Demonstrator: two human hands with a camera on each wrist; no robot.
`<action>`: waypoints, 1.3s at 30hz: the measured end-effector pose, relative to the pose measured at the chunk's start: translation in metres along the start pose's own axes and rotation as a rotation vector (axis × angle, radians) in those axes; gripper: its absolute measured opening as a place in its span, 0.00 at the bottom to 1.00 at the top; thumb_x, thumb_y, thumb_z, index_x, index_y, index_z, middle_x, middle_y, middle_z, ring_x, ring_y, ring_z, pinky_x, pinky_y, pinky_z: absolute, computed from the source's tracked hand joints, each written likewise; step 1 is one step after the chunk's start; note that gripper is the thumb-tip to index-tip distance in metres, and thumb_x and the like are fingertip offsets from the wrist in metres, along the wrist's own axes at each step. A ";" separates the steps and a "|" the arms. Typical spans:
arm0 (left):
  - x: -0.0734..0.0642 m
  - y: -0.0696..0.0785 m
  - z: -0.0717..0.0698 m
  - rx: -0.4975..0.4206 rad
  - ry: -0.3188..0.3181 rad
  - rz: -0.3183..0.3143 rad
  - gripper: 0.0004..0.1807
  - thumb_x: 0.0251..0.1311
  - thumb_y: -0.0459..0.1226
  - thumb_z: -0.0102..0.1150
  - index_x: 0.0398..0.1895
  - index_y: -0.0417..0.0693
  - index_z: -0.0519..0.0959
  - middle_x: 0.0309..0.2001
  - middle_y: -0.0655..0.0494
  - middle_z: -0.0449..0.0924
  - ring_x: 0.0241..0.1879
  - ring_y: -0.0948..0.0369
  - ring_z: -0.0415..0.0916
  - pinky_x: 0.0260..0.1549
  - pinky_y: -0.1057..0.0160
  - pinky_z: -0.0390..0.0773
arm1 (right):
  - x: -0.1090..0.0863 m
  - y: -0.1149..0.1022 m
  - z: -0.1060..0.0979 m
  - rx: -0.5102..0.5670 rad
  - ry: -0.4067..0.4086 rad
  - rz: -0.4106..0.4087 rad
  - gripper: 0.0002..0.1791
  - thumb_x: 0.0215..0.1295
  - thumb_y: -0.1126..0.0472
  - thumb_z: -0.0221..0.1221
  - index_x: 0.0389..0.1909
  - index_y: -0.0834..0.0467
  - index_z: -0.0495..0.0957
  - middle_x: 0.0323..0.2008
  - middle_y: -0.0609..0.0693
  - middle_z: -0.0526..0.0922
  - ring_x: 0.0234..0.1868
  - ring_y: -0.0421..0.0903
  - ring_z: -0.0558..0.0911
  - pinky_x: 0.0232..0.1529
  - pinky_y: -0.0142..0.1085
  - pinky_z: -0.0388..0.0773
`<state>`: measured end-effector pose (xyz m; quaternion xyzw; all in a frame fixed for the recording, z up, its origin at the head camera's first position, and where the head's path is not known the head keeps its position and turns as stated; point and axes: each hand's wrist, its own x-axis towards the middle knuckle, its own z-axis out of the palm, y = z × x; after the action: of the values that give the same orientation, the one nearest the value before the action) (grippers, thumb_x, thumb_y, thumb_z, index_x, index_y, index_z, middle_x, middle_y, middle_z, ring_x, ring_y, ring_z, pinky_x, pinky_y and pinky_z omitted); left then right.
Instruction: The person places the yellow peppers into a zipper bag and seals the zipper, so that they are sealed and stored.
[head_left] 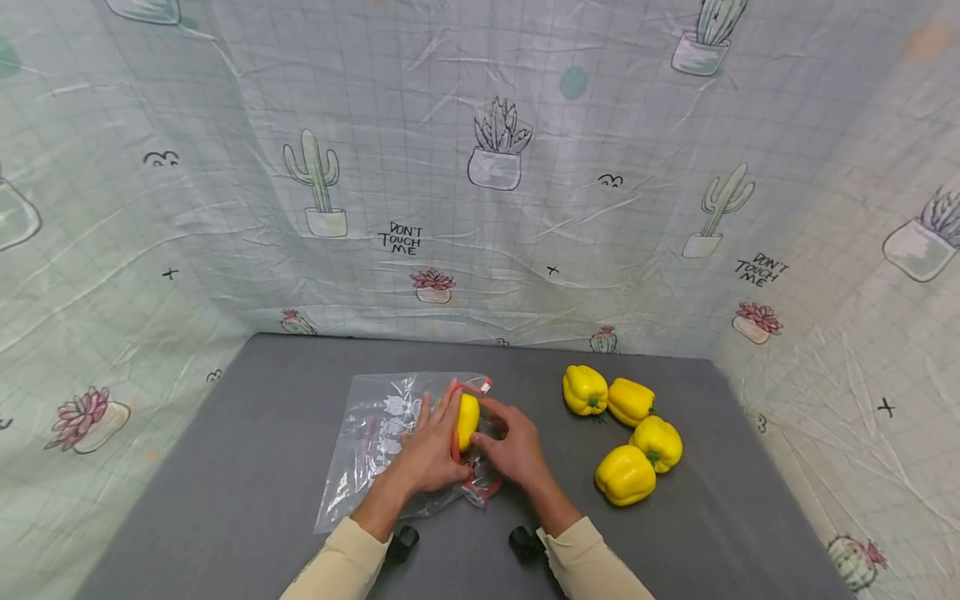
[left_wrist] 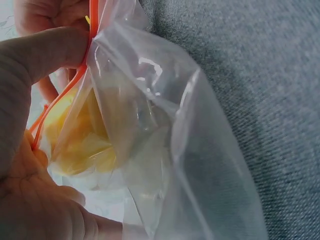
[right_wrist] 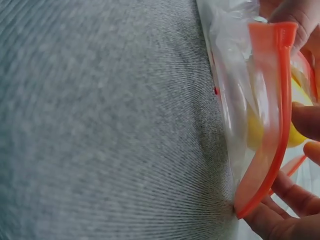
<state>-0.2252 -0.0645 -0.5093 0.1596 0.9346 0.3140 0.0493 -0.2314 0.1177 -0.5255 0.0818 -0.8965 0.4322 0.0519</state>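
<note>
A clear zip bag [head_left: 367, 446] with a red zip edge and white print lies on the grey table. At its mouth sits a yellow bell pepper [head_left: 467, 421], seen through the plastic in the left wrist view. My left hand [head_left: 431, 450] lies over the bag's mouth. Its thumb [left_wrist: 55, 52] holds the red edge [left_wrist: 94, 20] while its fingers lie on the bag's far side. My right hand [head_left: 516, 442] curls about the pepper's right side with thumb and fingers. Some of its fingers [right_wrist: 285, 200] are at the red edge, and the contact there is partly hidden.
Several more yellow bell peppers [head_left: 626, 475] rest on the table [head_left: 720, 525] to the right of the hands. A cactus-print sheet [head_left: 555, 225] hangs behind the table and along both sides. Dark wrist cameras [head_left: 403, 543] sit under both wrists.
</note>
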 end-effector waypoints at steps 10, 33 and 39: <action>-0.003 -0.002 0.000 0.036 0.028 0.015 0.69 0.45 0.42 0.78 0.87 0.55 0.41 0.87 0.61 0.35 0.84 0.34 0.31 0.54 0.10 0.59 | 0.000 -0.014 0.010 -0.157 0.013 -0.021 0.31 0.63 0.51 0.72 0.68 0.49 0.79 0.44 0.58 0.86 0.40 0.52 0.82 0.39 0.44 0.80; -0.003 -0.001 -0.003 0.238 0.070 0.077 0.67 0.44 0.47 0.74 0.86 0.50 0.43 0.87 0.58 0.38 0.86 0.43 0.31 0.77 0.26 0.45 | 0.005 -0.024 0.017 -0.279 -0.013 -0.038 0.34 0.64 0.46 0.70 0.70 0.47 0.77 0.61 0.62 0.84 0.59 0.61 0.85 0.57 0.59 0.82; -0.004 -0.002 -0.001 0.255 0.071 0.095 0.67 0.43 0.46 0.75 0.86 0.47 0.45 0.87 0.58 0.39 0.86 0.41 0.33 0.78 0.28 0.46 | 0.003 -0.025 0.021 -0.248 0.003 -0.038 0.32 0.65 0.49 0.70 0.70 0.46 0.78 0.61 0.60 0.84 0.59 0.61 0.85 0.57 0.59 0.82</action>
<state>-0.2220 -0.0679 -0.5092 0.1975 0.9595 0.2001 -0.0193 -0.2301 0.0859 -0.5193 0.0910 -0.9414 0.3170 0.0709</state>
